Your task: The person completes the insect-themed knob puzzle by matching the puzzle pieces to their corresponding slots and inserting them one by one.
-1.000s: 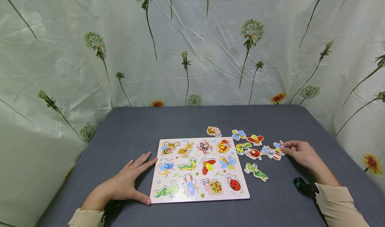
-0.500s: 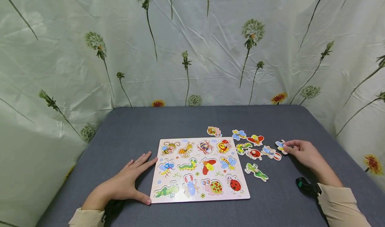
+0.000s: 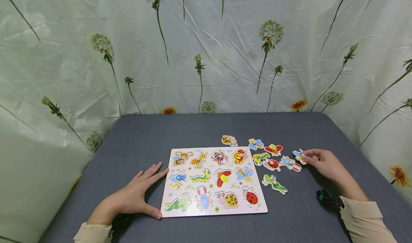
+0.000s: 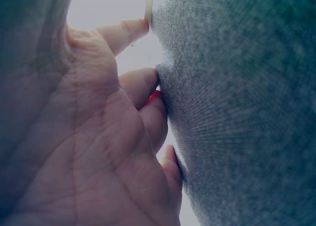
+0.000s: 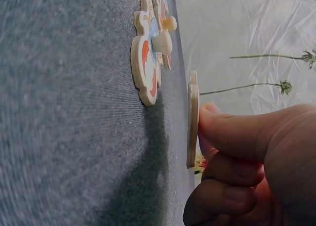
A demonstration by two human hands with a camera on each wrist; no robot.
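A pegged insect puzzle board (image 3: 186, 166) lies flat on the table. Along its left side my left hand (image 3: 133, 194) is spread, index fingertip at the edge and thumb at the near-left corner. In the left wrist view, the fingers (image 4: 138, 87) reach down to the cloth beside the board. My right hand (image 3: 325, 166) pinches a small blue-and-yellow insect puzzle piece (image 3: 298, 156) between thumb and fingertips. Edge-on in the right wrist view, this wooden piece (image 5: 193, 119) is raised off the table. A blue-and-red beetle piece (image 3: 290, 163) lies just left of it.
Right of the board lie a ladybug piece (image 3: 271, 164), caterpillar piece (image 3: 260, 159), red-winged insect piece (image 3: 273, 149), blue-winged piece (image 3: 255, 144) and grasshopper piece (image 3: 274, 184). A snail piece (image 3: 229, 140) rests behind the board. A floral curtain (image 3: 225, 57) hangs past the table's far edge.
The right hand has shifted slightly right, then a little back left, with the insect piece in its fingers; a gap now shows between it and the beetle piece. The left hand and board have stayed put.
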